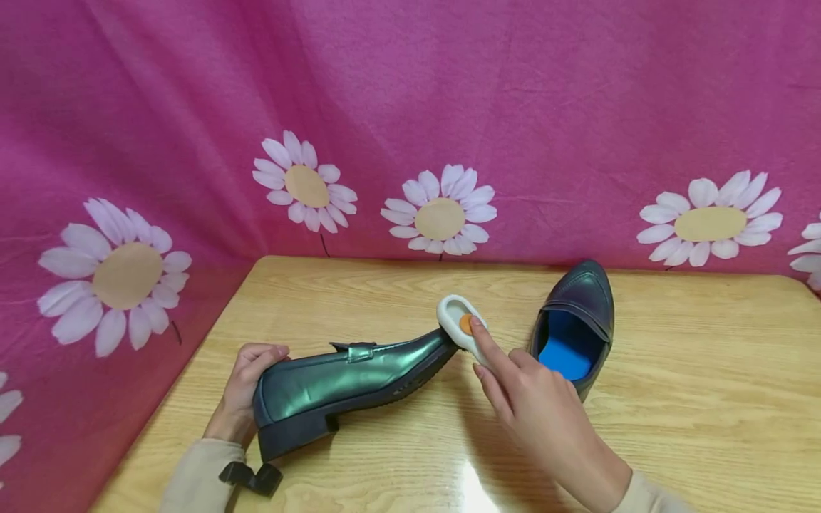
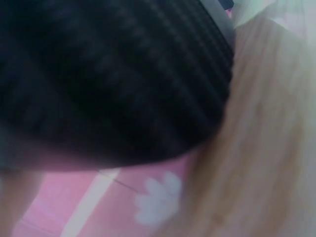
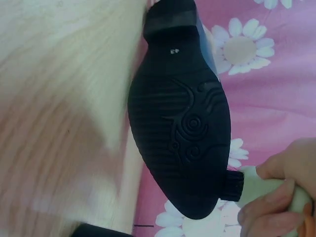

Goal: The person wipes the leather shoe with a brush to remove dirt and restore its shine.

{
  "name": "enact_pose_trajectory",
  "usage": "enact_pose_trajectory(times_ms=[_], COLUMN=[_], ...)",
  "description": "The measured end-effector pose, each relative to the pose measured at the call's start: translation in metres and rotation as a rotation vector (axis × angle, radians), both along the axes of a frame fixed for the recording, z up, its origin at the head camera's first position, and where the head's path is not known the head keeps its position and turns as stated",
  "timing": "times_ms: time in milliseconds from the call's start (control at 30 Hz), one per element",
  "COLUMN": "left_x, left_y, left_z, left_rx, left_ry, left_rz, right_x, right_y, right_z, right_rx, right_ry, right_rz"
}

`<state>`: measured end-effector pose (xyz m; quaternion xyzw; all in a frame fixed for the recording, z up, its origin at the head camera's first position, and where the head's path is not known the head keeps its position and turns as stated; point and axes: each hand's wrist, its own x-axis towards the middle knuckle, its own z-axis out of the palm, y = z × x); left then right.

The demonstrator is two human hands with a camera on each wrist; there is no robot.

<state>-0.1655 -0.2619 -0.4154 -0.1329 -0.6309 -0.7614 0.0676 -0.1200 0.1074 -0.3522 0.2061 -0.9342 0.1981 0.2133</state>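
A shiny dark green loafer (image 1: 349,381) is held tilted above the wooden table, its toe pointing right. My left hand (image 1: 244,392) grips it at the heel end. My right hand (image 1: 545,417) holds a small white shoe brush (image 1: 454,313) with an orange button, its index finger on top. In the right wrist view, the brush's dark bristles (image 3: 232,185) touch the edge near the toe, beside the patterned black sole (image 3: 182,118). The left wrist view is mostly filled by the blurred, ridged black underside (image 2: 123,74) of the shoe.
A matching loafer (image 1: 584,292) with a blue insole stands on the table (image 1: 699,377), just beyond the right hand. Behind the table hangs a pink cloth (image 1: 545,107) with daisies. A black strap piece (image 1: 253,479) sits at the left wrist.
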Motion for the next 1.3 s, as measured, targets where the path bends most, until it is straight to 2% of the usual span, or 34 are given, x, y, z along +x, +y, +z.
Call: enact_pose_trajectory(times_ms=[167,267,333,500,567,667,733,867,967,1033,1067,1167,1267,1300], left_x=[0.002,0.004,0.006,0.009,0.01,0.01,0.009,0.007,0.009,0.009,0.008,0.002,-0.006,-0.008], left_y=[0.001,0.001,0.001,0.002,0.002,0.002,0.001,0.001,0.003,0.005,0.007,0.012,0.017,0.018], left_z=[-0.002,-0.002,-0.002,0.003,0.005,0.008,0.01,0.014,0.017,0.019,0.021,0.027,0.03,0.03], left_rx=[0.041,0.043,0.029,-0.013,-0.034,-0.082,-0.141,-0.219,-0.228,-0.234,-0.237,-0.212,-0.153,-0.132], left_ry=[0.035,0.037,0.015,-0.098,-0.127,-0.125,-0.07,0.073,0.137,0.171,0.211,0.398,0.613,0.655], left_rz=[-0.019,-0.013,0.014,0.11,0.14,0.166,0.184,0.181,0.165,0.189,0.208,0.258,0.24,0.221], right_x=[0.009,0.017,0.023,0.036,0.039,0.04,0.04,0.039,0.037,0.033,0.03,0.02,0.012,0.01], right_y=[-0.008,-0.016,-0.022,-0.035,-0.038,-0.04,-0.039,-0.036,-0.032,-0.028,-0.026,-0.018,-0.012,-0.012], right_z=[-0.003,-0.004,-0.006,-0.013,-0.016,-0.018,-0.018,-0.014,-0.008,-0.005,-0.004,-0.003,-0.004,-0.005], right_rx=[0.041,0.066,0.084,0.1,0.096,0.089,0.089,0.077,0.058,0.043,0.034,-0.003,-0.037,-0.042], right_ry=[0.049,0.038,0.016,-0.076,-0.078,-0.036,-0.022,-0.061,-0.087,-0.073,-0.055,0.029,0.055,0.054], right_rz=[0.023,0.053,0.088,0.198,0.225,0.242,0.253,0.269,0.249,0.228,0.218,0.198,0.185,0.18])
